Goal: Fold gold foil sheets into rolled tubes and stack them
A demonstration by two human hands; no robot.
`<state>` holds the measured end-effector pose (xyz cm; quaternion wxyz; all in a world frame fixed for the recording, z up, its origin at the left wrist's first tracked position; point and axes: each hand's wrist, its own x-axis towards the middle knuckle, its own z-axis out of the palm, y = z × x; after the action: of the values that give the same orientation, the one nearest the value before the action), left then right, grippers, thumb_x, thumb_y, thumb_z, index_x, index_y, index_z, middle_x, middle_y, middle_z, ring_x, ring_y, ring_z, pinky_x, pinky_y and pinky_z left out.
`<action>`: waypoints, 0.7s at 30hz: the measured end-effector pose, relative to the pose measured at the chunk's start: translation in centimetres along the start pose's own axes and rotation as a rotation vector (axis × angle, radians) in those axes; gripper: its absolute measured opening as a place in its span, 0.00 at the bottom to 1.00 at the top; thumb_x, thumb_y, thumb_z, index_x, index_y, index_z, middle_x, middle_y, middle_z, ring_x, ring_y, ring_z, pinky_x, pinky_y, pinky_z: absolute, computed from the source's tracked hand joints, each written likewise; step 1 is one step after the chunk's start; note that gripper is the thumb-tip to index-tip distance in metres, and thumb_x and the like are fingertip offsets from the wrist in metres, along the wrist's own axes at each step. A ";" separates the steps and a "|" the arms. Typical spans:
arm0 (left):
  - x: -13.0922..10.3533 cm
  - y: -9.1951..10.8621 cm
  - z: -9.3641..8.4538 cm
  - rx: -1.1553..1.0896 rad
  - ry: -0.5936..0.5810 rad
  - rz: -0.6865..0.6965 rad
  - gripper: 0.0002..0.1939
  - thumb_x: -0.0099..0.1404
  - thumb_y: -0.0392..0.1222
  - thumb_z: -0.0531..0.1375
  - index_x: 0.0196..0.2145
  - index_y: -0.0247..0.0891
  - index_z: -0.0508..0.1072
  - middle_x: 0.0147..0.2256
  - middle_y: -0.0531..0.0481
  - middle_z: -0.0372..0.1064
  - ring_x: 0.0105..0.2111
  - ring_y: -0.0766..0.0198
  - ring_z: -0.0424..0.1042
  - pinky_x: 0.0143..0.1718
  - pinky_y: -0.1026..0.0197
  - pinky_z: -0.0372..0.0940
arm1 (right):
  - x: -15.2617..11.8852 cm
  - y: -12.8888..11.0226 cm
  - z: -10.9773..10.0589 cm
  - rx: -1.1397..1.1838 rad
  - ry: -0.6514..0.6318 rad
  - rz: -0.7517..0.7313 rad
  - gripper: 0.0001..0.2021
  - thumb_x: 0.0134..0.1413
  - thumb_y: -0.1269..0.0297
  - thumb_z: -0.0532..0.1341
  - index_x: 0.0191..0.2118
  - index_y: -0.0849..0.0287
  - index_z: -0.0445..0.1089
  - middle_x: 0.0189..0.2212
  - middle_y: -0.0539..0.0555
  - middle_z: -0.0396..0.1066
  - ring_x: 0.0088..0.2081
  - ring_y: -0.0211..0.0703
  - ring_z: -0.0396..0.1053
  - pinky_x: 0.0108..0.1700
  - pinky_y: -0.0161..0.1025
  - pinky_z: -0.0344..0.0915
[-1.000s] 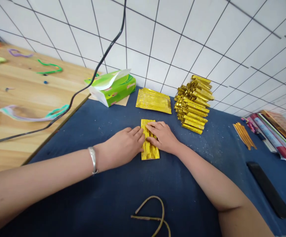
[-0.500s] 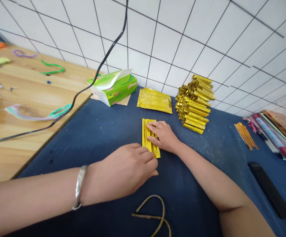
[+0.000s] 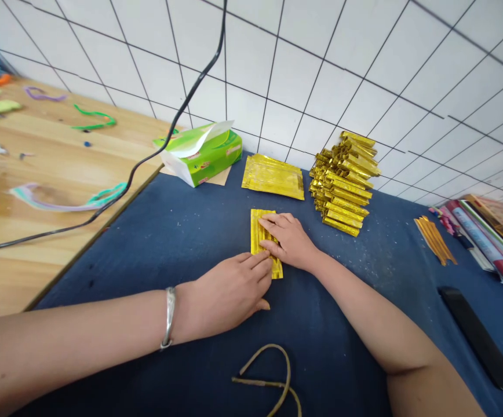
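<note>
A creased sheet of shiny gold paper (image 3: 258, 231) lies on the dark blue table top, its long side running away from me. My right hand (image 3: 290, 240) rests flat over its right side with the fingers spread. Against its lower left part lie the fingers of my left hand (image 3: 236, 289), stretched out together with the thumb apart. A silver bangle (image 3: 169, 317) circles my left wrist. Both hands partly cover the folds. Beyond them is a flat stack of gold sheets (image 3: 273, 177). To its right stands a pile of folded gold strips (image 3: 343, 182).
A green tissue box (image 3: 208, 152) stands by the tiled wall. Nearer me is a looped tan cord (image 3: 287, 370). On the right lie a long black object (image 3: 477, 339), orange-gold strips (image 3: 436, 240) and books (image 3: 490, 237). A black cable (image 3: 182, 110) crosses the left side.
My left hand has shifted slightly left, and its curled fingers have straightened onto the gold paper. My right hand and the paper stay in place.
</note>
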<state>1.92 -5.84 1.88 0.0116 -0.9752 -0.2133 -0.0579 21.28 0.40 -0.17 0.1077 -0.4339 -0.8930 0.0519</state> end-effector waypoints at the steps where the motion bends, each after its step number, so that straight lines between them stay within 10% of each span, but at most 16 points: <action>1: 0.0 0.1 0.1 0.006 0.001 0.000 0.22 0.67 0.51 0.49 0.50 0.32 0.67 0.55 0.39 0.61 0.55 0.53 0.59 0.53 0.53 0.55 | 0.0 0.0 0.0 0.002 0.002 0.000 0.24 0.58 0.54 0.53 0.58 0.57 0.58 0.55 0.57 0.60 0.53 0.50 0.55 0.52 0.51 0.55; 21: -0.1 0.3 0.4 0.022 -0.003 0.020 0.25 0.67 0.52 0.47 0.50 0.29 0.66 0.55 0.35 0.60 0.56 0.50 0.59 0.55 0.51 0.56 | 4.8 5.1 0.2 -0.077 0.098 0.010 0.21 0.59 0.57 0.53 0.55 0.61 0.63 0.52 0.59 0.64 0.53 0.48 0.58 0.55 0.48 0.53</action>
<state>1.99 -6.15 1.47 0.0226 -0.9772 -0.2042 -0.0540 22.20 7.30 -0.64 0.1342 -0.4443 -0.8858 -0.0031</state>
